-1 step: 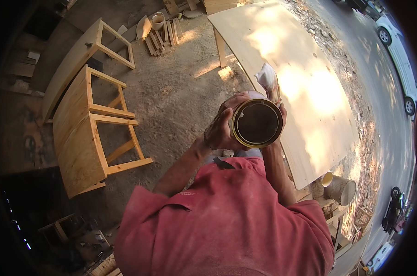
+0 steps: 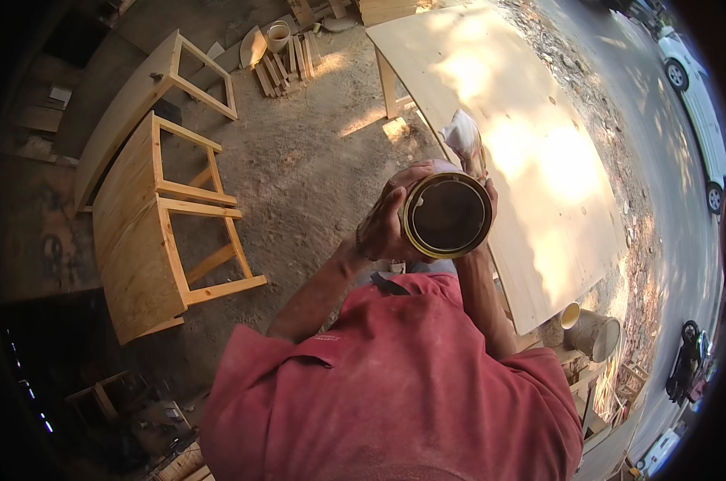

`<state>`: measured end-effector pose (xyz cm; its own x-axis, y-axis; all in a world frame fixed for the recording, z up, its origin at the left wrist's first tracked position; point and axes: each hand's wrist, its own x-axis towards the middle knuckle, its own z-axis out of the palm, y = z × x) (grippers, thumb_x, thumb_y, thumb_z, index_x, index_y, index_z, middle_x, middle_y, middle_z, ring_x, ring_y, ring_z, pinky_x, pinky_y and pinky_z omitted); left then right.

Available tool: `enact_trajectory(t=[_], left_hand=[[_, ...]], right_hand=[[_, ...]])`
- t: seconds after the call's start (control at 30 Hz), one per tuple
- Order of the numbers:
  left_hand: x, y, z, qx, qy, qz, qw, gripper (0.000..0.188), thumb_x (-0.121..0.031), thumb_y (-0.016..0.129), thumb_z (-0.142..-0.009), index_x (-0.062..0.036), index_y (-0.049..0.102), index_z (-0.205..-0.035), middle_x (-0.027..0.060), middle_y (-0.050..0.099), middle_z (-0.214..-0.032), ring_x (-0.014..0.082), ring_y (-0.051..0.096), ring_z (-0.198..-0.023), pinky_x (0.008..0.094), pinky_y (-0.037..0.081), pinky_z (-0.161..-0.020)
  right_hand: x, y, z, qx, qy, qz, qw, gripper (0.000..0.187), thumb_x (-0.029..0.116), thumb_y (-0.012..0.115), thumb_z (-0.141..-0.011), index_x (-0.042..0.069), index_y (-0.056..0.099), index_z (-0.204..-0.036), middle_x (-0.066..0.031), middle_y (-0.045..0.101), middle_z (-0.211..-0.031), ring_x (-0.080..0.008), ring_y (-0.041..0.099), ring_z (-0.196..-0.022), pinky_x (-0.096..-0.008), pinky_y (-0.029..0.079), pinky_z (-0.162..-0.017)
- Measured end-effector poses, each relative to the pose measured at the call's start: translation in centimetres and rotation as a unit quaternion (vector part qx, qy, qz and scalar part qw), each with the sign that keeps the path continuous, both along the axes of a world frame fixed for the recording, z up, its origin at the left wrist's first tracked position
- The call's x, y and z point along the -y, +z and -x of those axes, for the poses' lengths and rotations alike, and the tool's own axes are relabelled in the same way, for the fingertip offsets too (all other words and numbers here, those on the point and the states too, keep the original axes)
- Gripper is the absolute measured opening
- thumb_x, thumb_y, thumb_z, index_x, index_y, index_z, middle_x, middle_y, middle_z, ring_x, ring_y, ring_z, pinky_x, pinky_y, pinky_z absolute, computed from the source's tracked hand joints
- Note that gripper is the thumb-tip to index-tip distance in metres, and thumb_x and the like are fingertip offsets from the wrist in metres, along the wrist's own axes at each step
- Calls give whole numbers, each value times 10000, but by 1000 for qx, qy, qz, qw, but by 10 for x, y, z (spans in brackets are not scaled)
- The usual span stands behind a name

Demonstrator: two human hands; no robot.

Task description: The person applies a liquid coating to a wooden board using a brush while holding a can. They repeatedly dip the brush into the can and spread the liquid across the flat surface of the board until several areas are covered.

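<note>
A round tin can [image 2: 447, 215] with a brassy rim is held up in front of my chest, its dark round end facing me. My left hand [image 2: 395, 210] wraps round its left side, fingers curled over the far edge. On the opposite side my right hand [image 2: 489, 204] grips the can, mostly hidden behind it. A crumpled white cloth-like wad [image 2: 461, 132] sticks up beyond the can beside my right fingers; how it is held is hidden. What is inside the can is too dark to tell.
A large pale plywood tabletop [image 2: 531, 168] on wooden legs stands close at my right. Wooden tables lie tipped on their sides at left, one with a plywood top [image 2: 131, 232]. Wood offcuts [image 2: 287, 64] and a bucket [image 2: 278, 34] lie farther off; a yellowish tub [image 2: 570, 315] is near right.
The white wad has tipped very slightly left, and the surroundings at right have shifted a little in view. Both hands keep their hold on the can.
</note>
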<state>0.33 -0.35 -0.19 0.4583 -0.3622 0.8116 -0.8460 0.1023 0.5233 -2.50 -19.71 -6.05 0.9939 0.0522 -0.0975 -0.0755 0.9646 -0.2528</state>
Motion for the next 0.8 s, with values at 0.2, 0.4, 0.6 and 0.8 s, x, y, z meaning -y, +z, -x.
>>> enact_trajectory(t=[0.2,0.4,0.6,0.8], left_hand=[[-55,3,-103,-16,23,-102,994,1328,-476,926,-674,-179,35,-1613,272,397,-1487,477,440,-1351,572,378,-1120],[-65,0,-197,32,136,-116,983,1325,-464,940,-650,-158,68,-1601,256,409,-1486,484,429,-1359,584,352,-1125],[-76,-12,-291,75,174,-104,976,1318,-442,941,-662,-176,59,-1605,247,385,-1504,492,419,-1368,640,343,-1111],[-56,-30,-347,53,174,-74,981,1278,-458,923,-691,-196,75,-1611,246,392,-1504,490,423,-1366,640,347,-1111]], right_hand=[[-56,13,-102,-131,-59,113,983,555,475,389,-1058,37,520,-1373,-138,624,-1303,-265,632,-1160,-443,532,-1011],[-11,0,-188,-84,-240,282,925,355,338,496,-1070,74,594,-1287,-64,676,-1241,-188,626,-1130,-383,503,-975],[-16,74,-209,-16,-371,529,763,355,217,530,-1050,-52,566,-1279,-156,666,-1162,-191,630,-1066,-336,491,-948],[-52,109,-237,189,-360,703,584,256,162,766,-894,-14,705,-1070,-182,732,-882,-257,728,-779,-326,580,-700]])
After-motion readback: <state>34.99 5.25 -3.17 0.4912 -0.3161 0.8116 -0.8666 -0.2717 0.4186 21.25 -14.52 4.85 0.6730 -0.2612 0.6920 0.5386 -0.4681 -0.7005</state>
